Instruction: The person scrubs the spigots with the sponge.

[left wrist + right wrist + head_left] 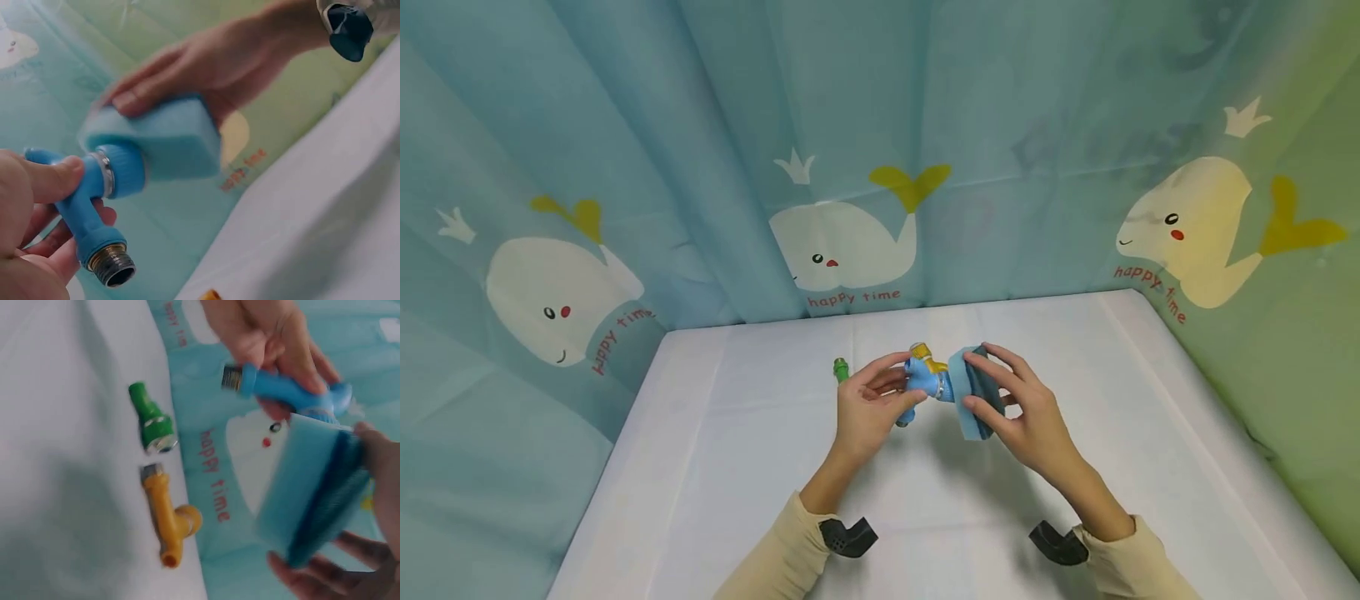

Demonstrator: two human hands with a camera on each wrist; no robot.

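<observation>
Wiping step — left hand (867, 408) grips blue tap (94, 206), right hand (1022, 408) grips sponge (165, 137) against it; next likely needs rotating the tap.

The tap fitting (922, 379) is held above the middle of the bench (760, 467), with the sponge (972, 392) touching its right end. The left hand (867, 410) is left of the fitting, the right hand (1022, 412) right of the sponge. Beyond the fitting, on the bench, lie a small connector (152, 420) and another fitting (167, 515), just beside each other.
</observation>
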